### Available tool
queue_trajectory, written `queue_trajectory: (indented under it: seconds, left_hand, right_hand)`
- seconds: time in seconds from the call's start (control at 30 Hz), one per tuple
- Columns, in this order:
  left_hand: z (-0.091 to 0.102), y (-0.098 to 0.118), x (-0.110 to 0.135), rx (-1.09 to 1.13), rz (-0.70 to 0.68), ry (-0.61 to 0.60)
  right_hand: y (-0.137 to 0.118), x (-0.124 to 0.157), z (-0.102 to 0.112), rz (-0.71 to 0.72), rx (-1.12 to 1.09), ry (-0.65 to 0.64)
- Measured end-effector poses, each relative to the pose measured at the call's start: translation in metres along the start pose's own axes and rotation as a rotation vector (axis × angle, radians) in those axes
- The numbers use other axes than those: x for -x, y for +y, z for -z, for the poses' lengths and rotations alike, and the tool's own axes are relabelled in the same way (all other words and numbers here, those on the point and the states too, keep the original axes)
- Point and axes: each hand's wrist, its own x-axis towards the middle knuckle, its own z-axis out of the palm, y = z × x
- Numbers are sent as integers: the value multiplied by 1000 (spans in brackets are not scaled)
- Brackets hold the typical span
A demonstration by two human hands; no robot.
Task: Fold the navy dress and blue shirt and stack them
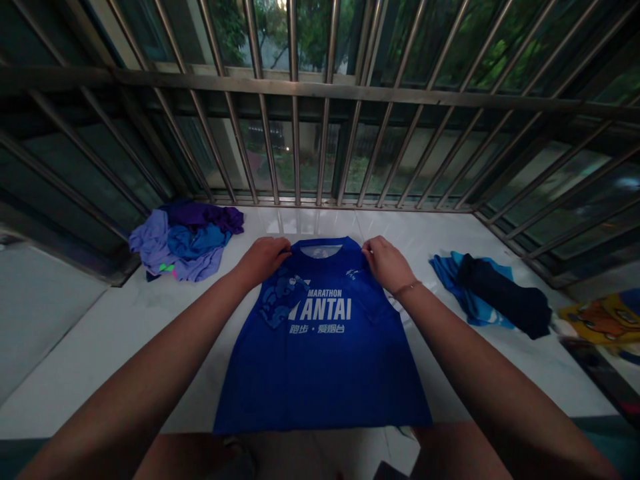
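Note:
A blue T-shirt [320,360] with white "MARATHON" lettering lies flat, front up, on a white ledge [100,347] before me. Its collar points toward the window bars. My left hand [263,259] is closed on the shirt's left shoulder beside the collar. My right hand [387,263] grips the right shoulder the same way. The hem hangs near the ledge's front edge. Both sleeves look folded in under or against the body of the shirt.
A heap of purple and blue clothes [185,240] sits at the back left. Folded blue and dark garments [495,300] lie at the right. A yellow patterned cloth [605,320] shows at the far right. Metal window bars [295,133] close off the back.

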Motion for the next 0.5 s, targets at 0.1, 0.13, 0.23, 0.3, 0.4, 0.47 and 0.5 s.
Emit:
queue_trajectory:
  seconds: [0.1, 0.13, 0.23, 0.3, 0.4, 0.47, 0.5]
  left_hand:
    - [16, 24, 86, -24, -204, 24]
    - [17, 34, 118, -30, -271, 10]
    - [7, 64, 209, 9, -319, -75]
    - [-3, 78, 251, 62, -243, -135]
    - [-12, 85, 277, 97, -94, -148]
    - [-13, 82, 271, 71, -23, -106]
    - [-13, 80, 262, 54, 1, -76]
  right_hand:
    - [7, 87, 16, 289, -92, 112]
    - [9, 120, 17, 334, -127, 74]
    - [10, 206, 10, 362, -211, -219]
    - [9, 244, 2, 273, -252, -345]
    - [8, 263, -5, 72, -245, -315]
    - [5, 256, -7, -101, -149, -238]
    - [4, 248, -7, -185, -90, -207]
